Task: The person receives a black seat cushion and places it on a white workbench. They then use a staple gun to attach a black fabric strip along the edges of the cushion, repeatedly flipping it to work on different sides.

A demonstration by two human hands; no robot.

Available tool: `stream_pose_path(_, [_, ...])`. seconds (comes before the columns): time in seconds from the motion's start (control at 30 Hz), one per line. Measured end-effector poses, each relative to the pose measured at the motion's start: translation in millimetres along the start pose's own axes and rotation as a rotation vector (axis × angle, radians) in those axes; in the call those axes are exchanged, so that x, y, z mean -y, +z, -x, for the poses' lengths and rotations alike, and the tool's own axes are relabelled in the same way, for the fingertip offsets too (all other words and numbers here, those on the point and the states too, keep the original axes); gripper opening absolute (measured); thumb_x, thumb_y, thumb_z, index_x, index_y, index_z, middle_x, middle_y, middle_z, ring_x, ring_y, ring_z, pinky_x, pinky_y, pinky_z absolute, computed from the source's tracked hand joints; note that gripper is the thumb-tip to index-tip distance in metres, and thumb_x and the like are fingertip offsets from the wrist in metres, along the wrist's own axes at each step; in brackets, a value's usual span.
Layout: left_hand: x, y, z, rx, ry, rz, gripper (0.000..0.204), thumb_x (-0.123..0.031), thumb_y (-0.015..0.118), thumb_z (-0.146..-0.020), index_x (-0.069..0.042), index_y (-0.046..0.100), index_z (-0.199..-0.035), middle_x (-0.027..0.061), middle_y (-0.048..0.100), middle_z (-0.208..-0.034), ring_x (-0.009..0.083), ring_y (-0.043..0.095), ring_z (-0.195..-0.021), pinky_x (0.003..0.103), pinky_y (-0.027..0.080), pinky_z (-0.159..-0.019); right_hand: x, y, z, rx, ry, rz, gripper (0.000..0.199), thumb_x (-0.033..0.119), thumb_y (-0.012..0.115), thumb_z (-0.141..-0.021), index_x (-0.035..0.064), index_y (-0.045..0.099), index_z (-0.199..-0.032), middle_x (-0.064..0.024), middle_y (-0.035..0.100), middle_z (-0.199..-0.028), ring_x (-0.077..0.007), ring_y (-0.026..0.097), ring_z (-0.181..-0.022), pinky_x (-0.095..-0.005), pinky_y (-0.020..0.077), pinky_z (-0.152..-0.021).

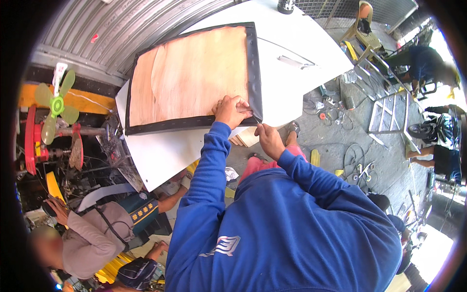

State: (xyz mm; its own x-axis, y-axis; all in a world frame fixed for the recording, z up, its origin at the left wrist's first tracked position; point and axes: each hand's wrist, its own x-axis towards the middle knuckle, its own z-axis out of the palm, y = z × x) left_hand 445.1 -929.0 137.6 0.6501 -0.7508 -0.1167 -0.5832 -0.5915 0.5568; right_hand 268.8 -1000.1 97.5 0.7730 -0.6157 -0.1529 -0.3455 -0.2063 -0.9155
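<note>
A plywood panel [194, 73] lies on a white table, its bare side up. Black sheet covering [253, 78], which looks like vinyl, is folded over its edges and fastened along the border. At the panel's near right corner my left hand [230, 111] is closed, its fingertips pinching the folded covering. Just below that corner, my right hand [270, 140] is closed too, thumb and finger together at the end of a thin dark strip or tool that reaches to the corner. What exactly it grips is too small to tell.
The white tabletop [301, 44] extends beyond the panel, with a dark container [286, 6] at its far edge. A green-bladed fan [57, 104] stands at left. One person [99, 233] sits at lower left. Metal frames [389, 114] and cables lie on the floor at right.
</note>
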Motion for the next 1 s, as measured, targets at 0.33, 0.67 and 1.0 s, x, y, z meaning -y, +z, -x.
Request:
stream_pose_path(0.33, [-7.3, 2.7, 24.7, -0.124, 0.102, -0.13, 0.028, -0.031, 0.079, -0.082, -0.02, 0.069, -0.106, 0.0073, 0.059, -0.105, 0.0295, 0.055, -0.11, 0.046, 0.037, -0.095, -29.9, 10.3, -4.3, -0.027, -0.303, -0.007, 0.021, 0.021, 0.05, -0.103, 0.003, 0.056, -0.094, -0.0225, 0.061, -0.068, -0.0435, 0.062, -0.065, -0.0501, 0.048, -0.059])
stream_pose_path(0.67, [-20.4, -6.6, 148.4, 0.335, 0.054, -0.184, 0.028, -0.019, 0.066, -0.09, -0.01, 0.068, -0.117, 0.0108, 0.061, -0.118, 0.0346, 0.058, -0.11, 0.045, 0.043, -0.097, -23.2, -79.4, 1.5, 0.513, -0.797, 0.268, 0.017, 0.02, 0.062, -0.09, 0.0052, 0.054, -0.086, -0.0149, 0.058, -0.066, -0.0375, 0.062, -0.059, -0.0475, 0.0481, -0.053])
stream_pose_path(1.0, [-89.5, 17.7, 65.5, -0.324, -0.004, -0.287, 0.059, -0.032, 0.076, -0.081, -0.005, 0.057, -0.13, 0.014, 0.055, -0.128, 0.0343, 0.051, -0.119, 0.053, 0.032, -0.109, -27.5, -156.7, -181.7, 0.036, -0.569, 0.586, 0.023, 0.018, 0.057, -0.093, 0.0036, 0.064, -0.11, -0.0192, 0.071, -0.088, -0.0369, 0.07, -0.074, -0.0462, 0.0556, -0.065])
